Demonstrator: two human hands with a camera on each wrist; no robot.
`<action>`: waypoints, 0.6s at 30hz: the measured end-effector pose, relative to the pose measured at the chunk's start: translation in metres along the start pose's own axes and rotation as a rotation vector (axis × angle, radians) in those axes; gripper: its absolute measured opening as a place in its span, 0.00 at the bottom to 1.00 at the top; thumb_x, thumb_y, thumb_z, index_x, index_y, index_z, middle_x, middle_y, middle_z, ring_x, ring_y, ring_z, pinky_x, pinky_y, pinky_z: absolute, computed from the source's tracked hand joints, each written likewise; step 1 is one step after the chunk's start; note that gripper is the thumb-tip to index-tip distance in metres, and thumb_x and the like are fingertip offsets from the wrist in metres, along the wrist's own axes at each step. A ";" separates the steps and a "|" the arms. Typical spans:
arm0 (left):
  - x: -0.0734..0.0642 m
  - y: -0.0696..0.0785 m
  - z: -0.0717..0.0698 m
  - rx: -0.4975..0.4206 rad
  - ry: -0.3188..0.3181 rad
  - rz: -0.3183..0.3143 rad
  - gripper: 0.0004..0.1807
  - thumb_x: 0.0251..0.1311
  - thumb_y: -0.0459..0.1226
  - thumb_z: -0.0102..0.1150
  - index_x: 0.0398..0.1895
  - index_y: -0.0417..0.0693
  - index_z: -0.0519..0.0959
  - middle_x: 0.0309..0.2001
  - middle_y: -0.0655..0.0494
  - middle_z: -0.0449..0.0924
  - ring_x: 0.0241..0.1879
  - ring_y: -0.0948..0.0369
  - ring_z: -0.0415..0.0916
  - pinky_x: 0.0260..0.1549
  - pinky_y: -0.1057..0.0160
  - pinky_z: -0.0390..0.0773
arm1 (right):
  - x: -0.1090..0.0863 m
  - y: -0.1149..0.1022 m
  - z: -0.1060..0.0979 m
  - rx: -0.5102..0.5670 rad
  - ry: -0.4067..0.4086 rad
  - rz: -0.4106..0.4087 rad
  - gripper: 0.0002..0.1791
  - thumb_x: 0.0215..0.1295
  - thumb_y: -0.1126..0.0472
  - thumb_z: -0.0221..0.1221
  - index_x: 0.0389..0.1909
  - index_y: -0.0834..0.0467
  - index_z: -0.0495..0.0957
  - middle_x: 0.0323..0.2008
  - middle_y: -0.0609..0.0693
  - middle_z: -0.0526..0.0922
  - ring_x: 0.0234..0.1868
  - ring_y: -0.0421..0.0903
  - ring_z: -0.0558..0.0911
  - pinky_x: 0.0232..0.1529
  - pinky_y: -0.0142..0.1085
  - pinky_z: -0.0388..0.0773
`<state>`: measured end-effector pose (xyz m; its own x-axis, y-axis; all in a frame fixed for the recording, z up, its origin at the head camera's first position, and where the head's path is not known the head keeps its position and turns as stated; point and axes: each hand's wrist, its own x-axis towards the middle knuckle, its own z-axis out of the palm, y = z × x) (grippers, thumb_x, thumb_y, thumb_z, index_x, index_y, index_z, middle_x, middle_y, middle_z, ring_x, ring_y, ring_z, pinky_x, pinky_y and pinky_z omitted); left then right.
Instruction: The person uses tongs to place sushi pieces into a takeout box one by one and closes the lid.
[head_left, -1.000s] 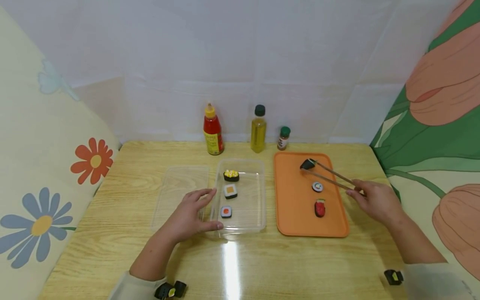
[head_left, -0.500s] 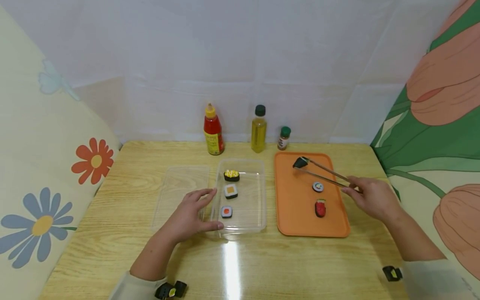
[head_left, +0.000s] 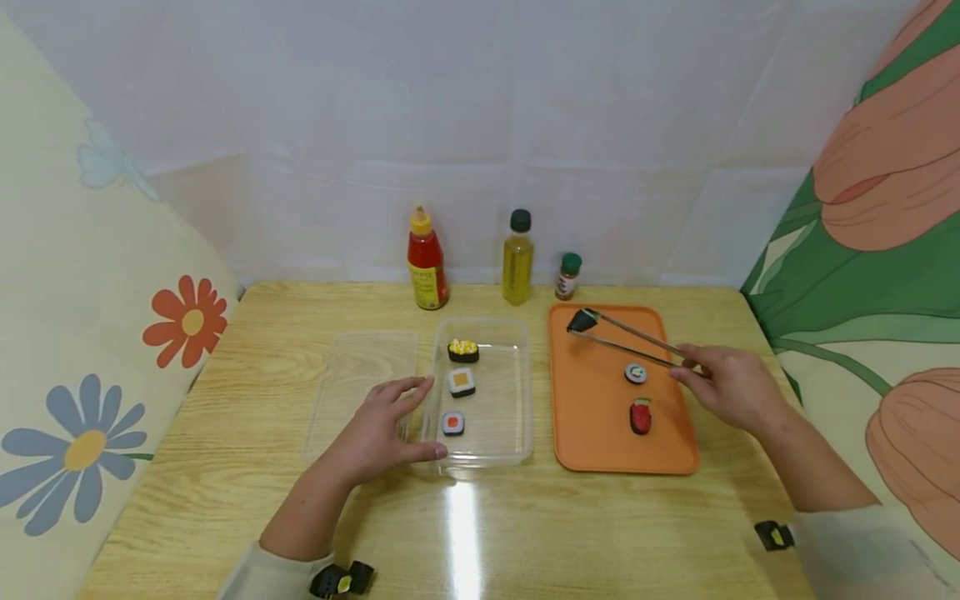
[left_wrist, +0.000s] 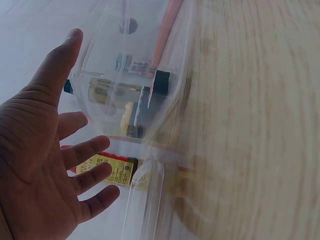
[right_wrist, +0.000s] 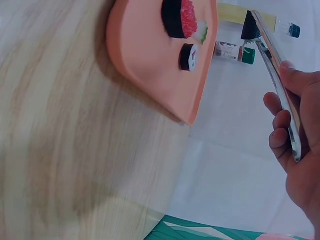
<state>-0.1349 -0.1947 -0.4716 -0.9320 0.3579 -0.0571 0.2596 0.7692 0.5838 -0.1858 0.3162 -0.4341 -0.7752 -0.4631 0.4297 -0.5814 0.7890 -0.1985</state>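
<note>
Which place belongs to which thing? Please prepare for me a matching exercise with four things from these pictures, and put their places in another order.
Things:
1. Tongs
2. Sushi with red and green topping
3. Sushi with yellow topping
4. Red bottle

Places:
A. inside the clear container
B. standing before the white backdrop
C. lying on the orange tray
D. gripped in the right hand

Pairs: 1-D, 2-C, 3-A, 4-B
</note>
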 end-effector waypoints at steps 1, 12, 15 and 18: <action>0.000 0.000 0.000 -0.001 0.000 0.000 0.61 0.48 0.69 0.72 0.82 0.51 0.60 0.78 0.46 0.59 0.76 0.38 0.53 0.67 0.30 0.62 | 0.001 -0.001 0.000 0.000 0.000 -0.004 0.22 0.58 0.63 0.75 0.53 0.66 0.86 0.33 0.54 0.89 0.22 0.40 0.77 0.23 0.39 0.75; 0.001 0.002 0.000 -0.004 -0.002 0.000 0.61 0.48 0.69 0.72 0.82 0.50 0.61 0.78 0.47 0.60 0.76 0.38 0.53 0.67 0.31 0.62 | 0.016 -0.012 -0.001 0.040 0.005 -0.057 0.22 0.56 0.63 0.76 0.52 0.68 0.86 0.31 0.52 0.89 0.19 0.32 0.66 0.20 0.32 0.66; 0.000 0.001 0.000 -0.004 0.000 0.001 0.62 0.48 0.69 0.72 0.82 0.50 0.61 0.78 0.47 0.60 0.76 0.38 0.53 0.67 0.31 0.62 | 0.020 -0.016 0.000 0.043 -0.007 -0.055 0.22 0.56 0.64 0.76 0.52 0.67 0.86 0.31 0.51 0.88 0.19 0.33 0.66 0.20 0.31 0.66; 0.000 0.001 0.000 -0.006 -0.001 0.001 0.62 0.48 0.70 0.72 0.82 0.50 0.61 0.78 0.46 0.59 0.76 0.38 0.53 0.67 0.30 0.62 | 0.024 -0.019 0.002 0.060 -0.020 -0.055 0.22 0.57 0.64 0.76 0.52 0.66 0.87 0.31 0.50 0.88 0.20 0.33 0.68 0.20 0.31 0.68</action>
<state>-0.1343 -0.1939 -0.4711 -0.9315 0.3591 -0.0576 0.2588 0.7659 0.5885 -0.1934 0.2893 -0.4221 -0.7459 -0.5139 0.4237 -0.6369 0.7366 -0.2278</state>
